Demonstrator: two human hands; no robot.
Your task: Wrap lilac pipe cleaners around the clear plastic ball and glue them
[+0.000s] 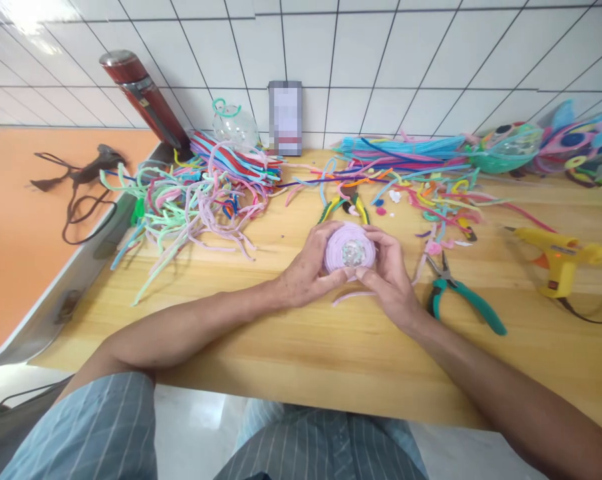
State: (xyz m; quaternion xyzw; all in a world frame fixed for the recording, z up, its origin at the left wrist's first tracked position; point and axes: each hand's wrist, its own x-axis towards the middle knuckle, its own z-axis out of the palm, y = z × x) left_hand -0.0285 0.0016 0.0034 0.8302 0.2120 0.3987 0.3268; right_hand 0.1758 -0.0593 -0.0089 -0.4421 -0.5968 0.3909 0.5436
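Between both hands is a round coil of lilac pipe cleaner (335, 248) with a clear, shiny middle. My left hand (308, 270) wraps its left side, thumb along the lower edge. On the right side, my right hand (391, 275) curls round it, and the two thumb tips almost meet at the bottom. A loose lilac pipe cleaner (353, 295) pokes out below the hands. Just beyond the coil lie yellow-and-green handled pliers (363, 212), partly hidden. Teal-handled pliers (473, 303) rest to the right of my right hand.
A yellow glue gun (571, 257) lies at right with its cord. Tangled pipe cleaners (191, 200) cover the left; bundles (405, 150) line the wall. A red thermos (148, 100), a phone (285, 117) and clear plastic balls (521, 141) stand at the back.
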